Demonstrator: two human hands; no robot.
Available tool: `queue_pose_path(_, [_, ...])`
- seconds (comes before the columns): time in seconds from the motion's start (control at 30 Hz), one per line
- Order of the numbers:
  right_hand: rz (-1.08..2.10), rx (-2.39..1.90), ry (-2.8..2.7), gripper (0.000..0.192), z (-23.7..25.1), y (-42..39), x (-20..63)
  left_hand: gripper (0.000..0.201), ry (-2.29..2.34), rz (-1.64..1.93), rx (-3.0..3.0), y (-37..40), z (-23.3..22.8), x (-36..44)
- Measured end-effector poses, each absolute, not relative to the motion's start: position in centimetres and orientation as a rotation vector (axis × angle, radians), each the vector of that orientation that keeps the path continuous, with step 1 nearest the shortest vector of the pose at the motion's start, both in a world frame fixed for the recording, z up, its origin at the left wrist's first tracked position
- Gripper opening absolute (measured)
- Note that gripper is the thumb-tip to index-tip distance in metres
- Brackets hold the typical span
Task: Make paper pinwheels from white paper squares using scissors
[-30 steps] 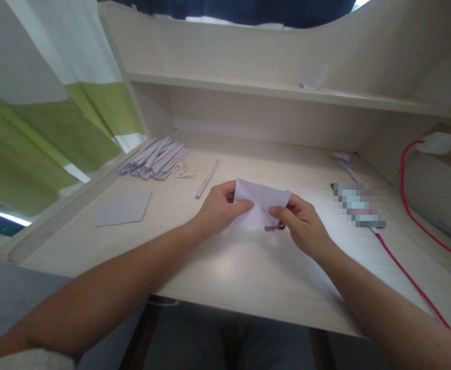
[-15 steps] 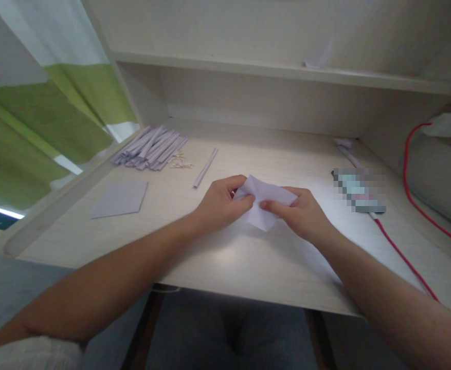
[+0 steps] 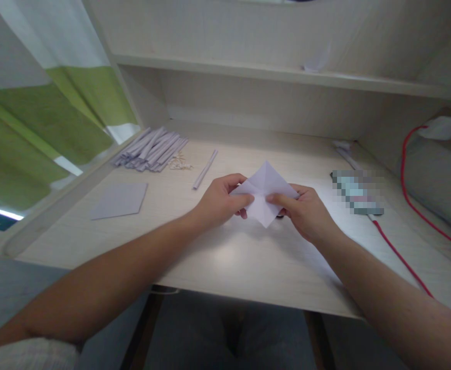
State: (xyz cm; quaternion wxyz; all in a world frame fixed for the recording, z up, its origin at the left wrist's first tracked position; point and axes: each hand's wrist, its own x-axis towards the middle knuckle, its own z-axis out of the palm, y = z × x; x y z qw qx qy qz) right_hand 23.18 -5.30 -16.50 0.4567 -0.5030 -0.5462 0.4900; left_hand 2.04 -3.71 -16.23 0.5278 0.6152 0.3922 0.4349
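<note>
Paper (image 3: 264, 198) opened into a creased diamond, frame centre | left hand (image 3: 221, 201), right hand (image 3: 304, 211) pinching its side corners | folding early, mostly left.

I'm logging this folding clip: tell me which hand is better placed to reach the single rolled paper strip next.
Left, probably. The left hand holds the paper sheet nearest the single strip, which lies just beyond it. The right hand would have to cross over.

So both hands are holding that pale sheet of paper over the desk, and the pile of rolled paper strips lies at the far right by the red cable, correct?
Not quite. The head view shows the pile of rolled paper strips at the far left, by the green curtain, not by the red cable. The left hand and right hand do hold the pale sheet.
</note>
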Motion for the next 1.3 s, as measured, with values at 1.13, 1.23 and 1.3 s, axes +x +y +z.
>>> queue_pose_path(1.13, [1.632, -1.107, -1.346, 0.025, -15.2, -4.9, 23.8, 0.021, 0.77, 0.939, 1.333, -3.5, -15.1, 0.8])
queue_pose_path(1.23, [1.651, -1.16, -1.425, 0.014, -15.7, -4.8, 23.7, 0.022, 0.779, 0.92, 1.348, -3.6, -15.1, 0.8])
queue_pose_path(1.3, [1.65, -1.138, -1.421, 0.012, -15.8, -4.8, 23.7, 0.028, 0.778, 0.933, 1.345, -3.4, -15.2, 0.7])
